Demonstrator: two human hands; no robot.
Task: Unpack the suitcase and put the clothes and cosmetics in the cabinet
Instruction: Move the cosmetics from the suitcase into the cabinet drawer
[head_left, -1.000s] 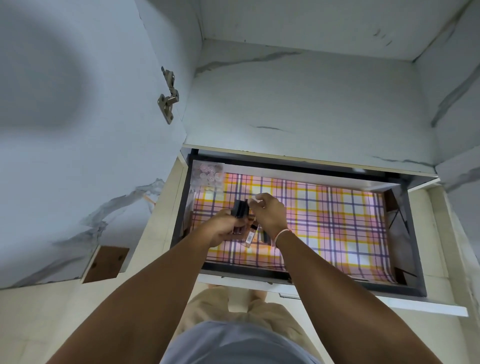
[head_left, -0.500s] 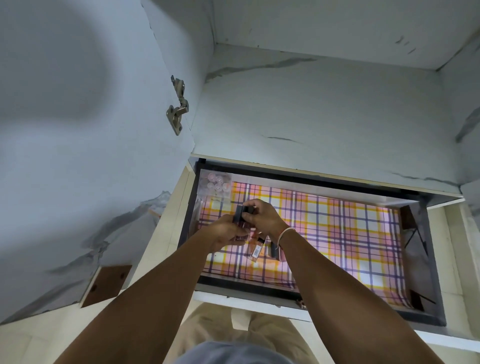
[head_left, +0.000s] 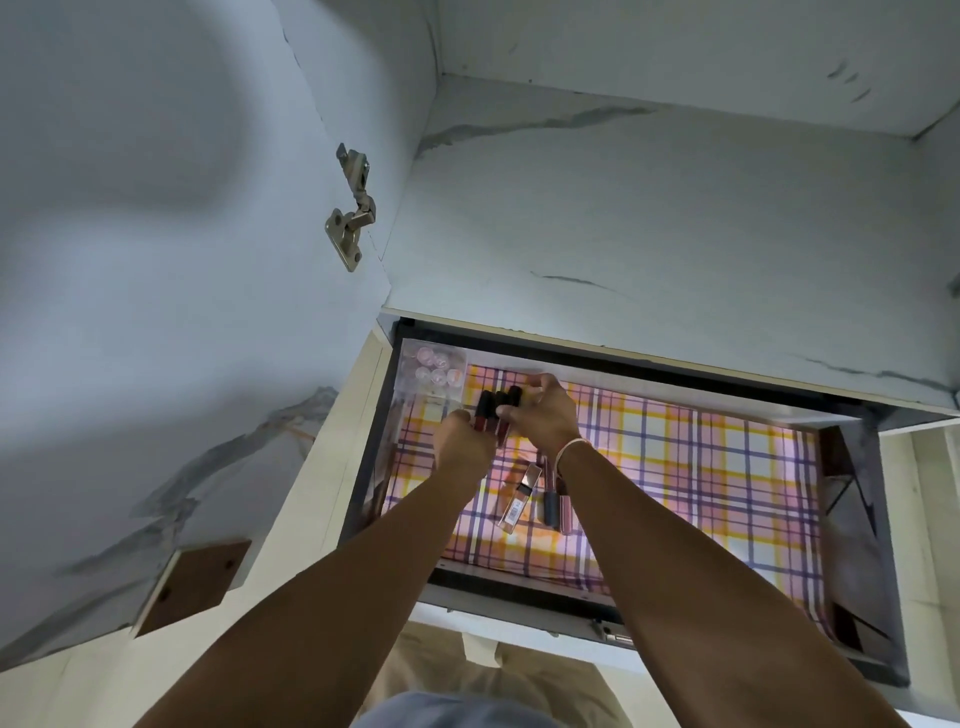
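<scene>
Counted: two hands (head_left: 462, 449), three dark-capped tubes (head_left: 497, 410) held upright, about three tubes (head_left: 551, 506) lying on plaid liner (head_left: 701, 467), five round jars (head_left: 435, 368) in one clear box (head_left: 410, 358), one hinge (head_left: 352, 208).

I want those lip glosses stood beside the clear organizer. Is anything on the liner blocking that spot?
Nothing visible does. Both hands hold the dark-capped tubes just right of the clear organizer; the loose tubes lie nearer the drawer's front.
</scene>
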